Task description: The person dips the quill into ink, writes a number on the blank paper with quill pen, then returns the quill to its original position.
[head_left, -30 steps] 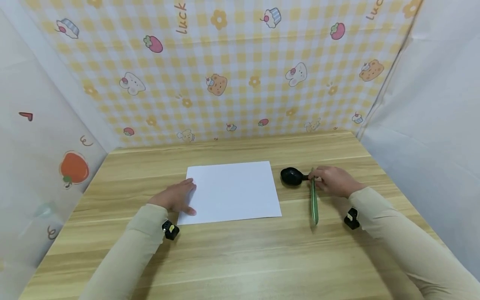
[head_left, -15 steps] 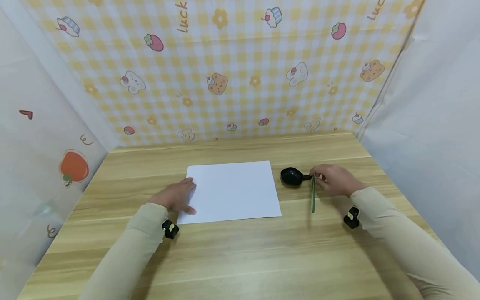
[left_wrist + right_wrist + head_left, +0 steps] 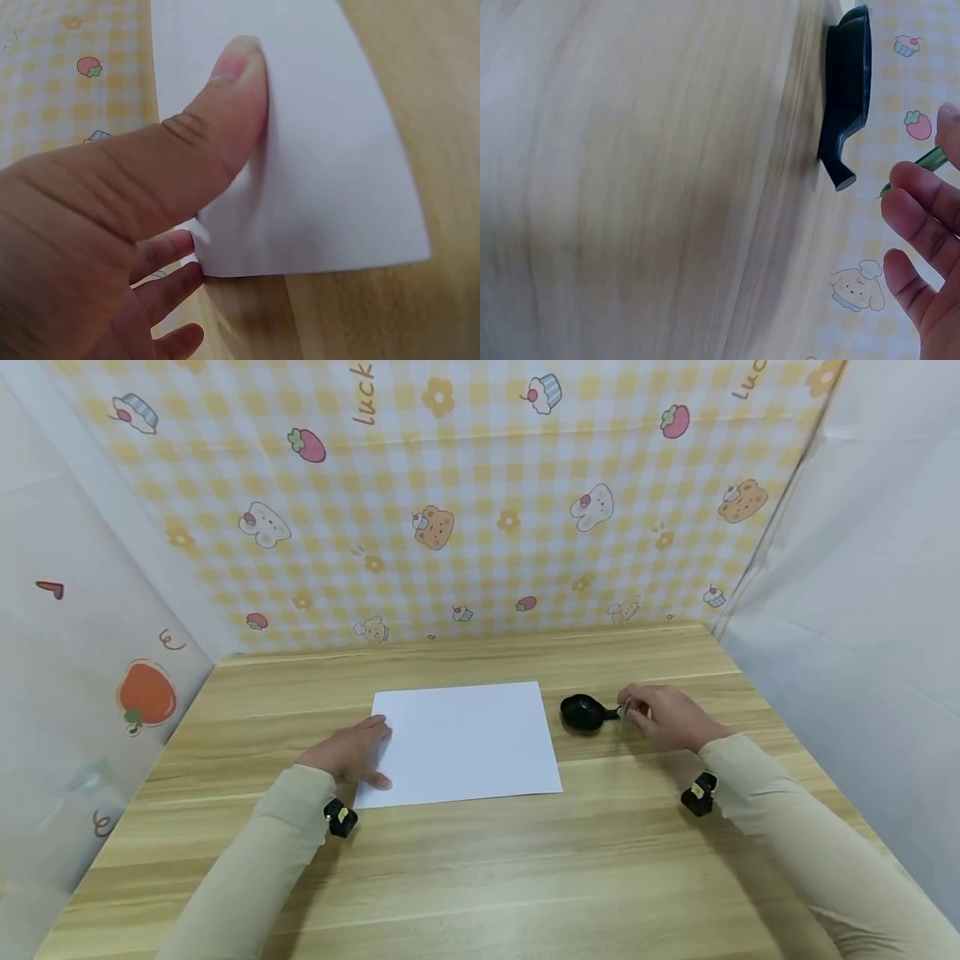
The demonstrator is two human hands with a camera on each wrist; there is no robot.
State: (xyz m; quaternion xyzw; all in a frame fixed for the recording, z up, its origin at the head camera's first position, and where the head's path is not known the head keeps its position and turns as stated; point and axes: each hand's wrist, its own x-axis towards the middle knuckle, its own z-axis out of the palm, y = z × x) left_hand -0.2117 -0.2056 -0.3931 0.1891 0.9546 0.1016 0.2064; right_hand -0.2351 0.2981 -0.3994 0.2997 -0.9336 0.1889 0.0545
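Two bare hands are at work: the left hand (image 3: pixel 347 755) rests on a white sheet of paper (image 3: pixel 472 742), and the right hand (image 3: pixel 669 717) pinches a slim green pen-like tool (image 3: pixel 932 158) between thumb and fingers. The left grip clasps nothing; thumb and fingertips lie spread over the sheet's left edge. The tool is right of the paper, near the handle end of a short-handled black spoon (image 3: pixel 582 714). In the head view it is only a thin blur, so its angle is hard to judge.

For good handling, light, even pressure from the splayed left fingers should pin the sheet without creasing it. The right grip would do best firm but relaxed, since so slender a tool probably rolls easily, with its narrow tip kept off the spoon, which sits close by.

Below is a wood-grain worktop (image 3: pixel 480 877), pale yellow-brown, with a soft sheen near its front. A yellow-and-white checked backdrop (image 3: pixel 480 564), printed with strawberries, cupcakes, bears and flowers, rises behind it. Whitish sheeting (image 3: pixel 877 577) hangs on the right; the left panel (image 3: pixel 75 685) bears a large red fruit print. The lighting looks soft.
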